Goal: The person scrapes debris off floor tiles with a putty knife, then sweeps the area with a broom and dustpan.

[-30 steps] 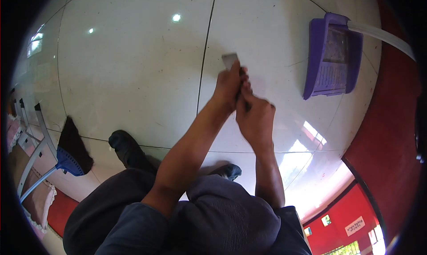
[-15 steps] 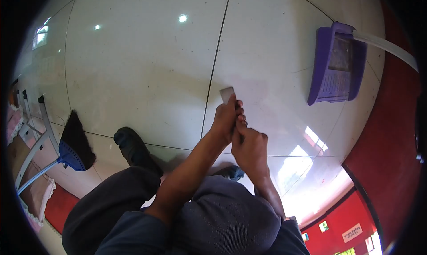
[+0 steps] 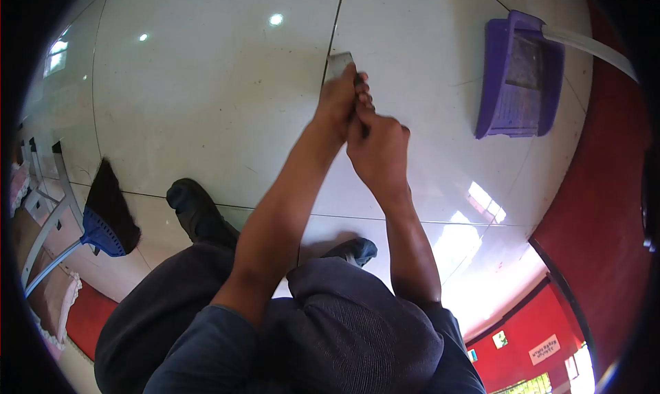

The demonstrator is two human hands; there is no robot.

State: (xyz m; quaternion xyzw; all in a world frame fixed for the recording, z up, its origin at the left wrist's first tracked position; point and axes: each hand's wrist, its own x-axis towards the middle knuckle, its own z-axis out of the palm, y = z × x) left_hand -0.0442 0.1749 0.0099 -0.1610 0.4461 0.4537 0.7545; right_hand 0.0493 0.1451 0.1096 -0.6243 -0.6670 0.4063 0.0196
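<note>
A scraper [image 3: 339, 63] with a flat, square-ended metal blade lies against or just over the pale tiled floor [image 3: 220, 112], its blade at a dark tile joint. Wrapped round its handle close behind the blade is my left hand [image 3: 337, 104], closed, with the thumb stretched toward the metal. Just behind it, my right hand [image 3: 379, 143] is closed on the rear part of the handle, touching the left fingers. Most of the handle is hidden by both hands.
A purple dustpan [image 3: 482, 85] with a pale handle rests on the floor at right. At left are a blue broom [image 3: 103, 234] with dark bristles and a metal-legged frame [image 3: 62, 167]. Red wall panels [image 3: 605, 208] border the right. My shoes [image 3: 196, 212] are below.
Both hands have pushed the scraper forward, away from my body, and slightly left across the floor to the tile joint. My arms are stretched out further. The grip looks the same.
</note>
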